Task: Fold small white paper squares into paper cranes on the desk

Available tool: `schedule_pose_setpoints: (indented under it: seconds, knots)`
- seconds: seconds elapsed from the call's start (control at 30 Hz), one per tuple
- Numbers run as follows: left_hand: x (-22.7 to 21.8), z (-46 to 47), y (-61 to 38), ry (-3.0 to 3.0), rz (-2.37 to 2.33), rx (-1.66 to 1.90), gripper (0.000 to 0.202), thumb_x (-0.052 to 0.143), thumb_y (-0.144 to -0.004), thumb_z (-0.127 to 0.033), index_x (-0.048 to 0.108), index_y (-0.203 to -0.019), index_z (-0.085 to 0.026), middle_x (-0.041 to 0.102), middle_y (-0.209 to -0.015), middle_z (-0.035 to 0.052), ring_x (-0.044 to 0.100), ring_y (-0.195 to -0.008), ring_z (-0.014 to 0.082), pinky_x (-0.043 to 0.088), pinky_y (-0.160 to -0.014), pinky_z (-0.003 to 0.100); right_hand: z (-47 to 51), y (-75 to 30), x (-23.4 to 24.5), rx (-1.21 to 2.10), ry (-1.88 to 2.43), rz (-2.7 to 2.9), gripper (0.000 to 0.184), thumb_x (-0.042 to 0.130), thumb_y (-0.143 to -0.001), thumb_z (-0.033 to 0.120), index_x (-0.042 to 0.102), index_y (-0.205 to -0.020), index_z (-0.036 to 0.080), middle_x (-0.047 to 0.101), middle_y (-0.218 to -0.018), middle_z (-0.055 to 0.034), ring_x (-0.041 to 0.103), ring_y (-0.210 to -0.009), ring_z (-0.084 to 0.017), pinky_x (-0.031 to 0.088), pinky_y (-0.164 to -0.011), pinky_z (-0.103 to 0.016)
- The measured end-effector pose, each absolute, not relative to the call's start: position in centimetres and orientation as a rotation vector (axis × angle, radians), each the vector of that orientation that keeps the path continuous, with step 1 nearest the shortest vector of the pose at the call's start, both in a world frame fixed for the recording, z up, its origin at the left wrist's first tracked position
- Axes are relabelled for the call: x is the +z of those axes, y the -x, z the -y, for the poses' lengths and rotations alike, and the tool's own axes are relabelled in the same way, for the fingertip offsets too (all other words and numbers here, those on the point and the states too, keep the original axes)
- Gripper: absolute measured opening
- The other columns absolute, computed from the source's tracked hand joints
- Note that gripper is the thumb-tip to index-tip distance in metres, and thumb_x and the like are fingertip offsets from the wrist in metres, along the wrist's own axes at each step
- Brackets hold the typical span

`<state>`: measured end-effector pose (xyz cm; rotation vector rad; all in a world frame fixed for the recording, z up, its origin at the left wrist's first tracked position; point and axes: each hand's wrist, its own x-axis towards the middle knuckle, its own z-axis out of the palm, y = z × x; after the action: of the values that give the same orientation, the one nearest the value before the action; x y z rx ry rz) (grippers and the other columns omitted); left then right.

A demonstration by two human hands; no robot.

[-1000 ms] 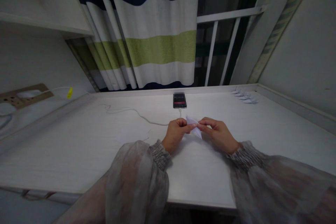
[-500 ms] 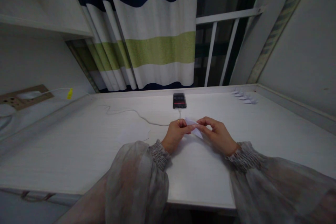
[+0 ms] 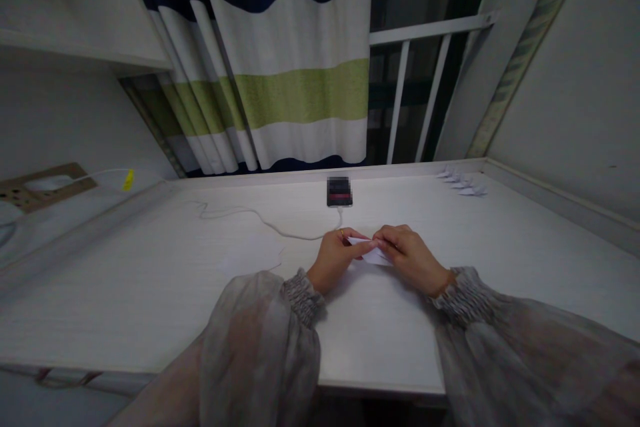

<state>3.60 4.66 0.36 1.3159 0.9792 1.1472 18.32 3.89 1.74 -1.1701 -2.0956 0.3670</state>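
Observation:
A small piece of folded white paper (image 3: 376, 257) is held just above the desk between both my hands. My left hand (image 3: 336, 255) pinches its left side with thumb and fingers. My right hand (image 3: 411, 255) grips the upper right side, its fingertips meeting my left thumb near the paper's top edge. The fingers hide part of the folds. Beyond my hands, a phone (image 3: 339, 192) lies on the desk, a white cable (image 3: 260, 215) running from its near end to the left.
Several small folded paper pieces (image 3: 463, 181) sit in a row at the back right of the white desk (image 3: 150, 293). Faint white sheets (image 3: 253, 257) lie left of my hands. A socket panel (image 3: 47, 187) is on the left wall; a striped curtain (image 3: 300, 93) hangs behind.
The folded paper has turned to lie flatter, its pointed upper end lowered. My right fingers have curled in closer around it. My left hand keeps its pinch.

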Motion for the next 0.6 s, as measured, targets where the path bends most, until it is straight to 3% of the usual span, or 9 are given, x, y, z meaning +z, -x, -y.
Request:
schedule_pose_setpoints:
  seconds: [0.2,0.33,0.6]
  knots:
    - [0.36,-4.83,-3.58,-1.176,-1.025,1.262,0.023,0.073,-0.049,-0.029,0.062,-0.058,-0.012,0.058,-0.053,-0.0005,0.048,-0.048,0.0068,0.040,-0.050,0.020,-4.09,-17.95,0.80,0.770,1.167,1.900,0.025,0.041,-0.080,0.037,0.053,-0.074,0.016,0.051,-0.063,0.0006,0.045,-0.057,-0.012,0.035,-0.053,-0.024]
    - [0.43,-4.90,-3.63,-1.096,-1.023,1.334,0.021,0.072,-0.051,-0.028,0.062,-0.059,-0.012,0.059,-0.054,-0.0006,0.050,-0.050,0.0068,0.041,-0.052,0.021,-3.94,-17.67,0.74,0.997,1.114,1.766,0.032,0.043,-0.077,0.046,0.051,-0.069,0.016,0.047,-0.058,0.0029,0.042,-0.053,-0.010,0.036,-0.050,-0.023]
    - [0.44,-4.89,-3.72,-1.043,-0.999,1.338,0.024,0.074,-0.050,-0.028,0.064,-0.062,-0.011,0.061,-0.058,0.0006,0.051,-0.051,0.0071,0.043,-0.053,0.021,-3.60,-17.55,1.26,1.088,1.173,1.574,0.029,0.056,-0.068,0.044,0.055,-0.068,0.015,0.054,-0.054,0.0026,0.050,-0.050,-0.010,0.038,-0.049,-0.022]
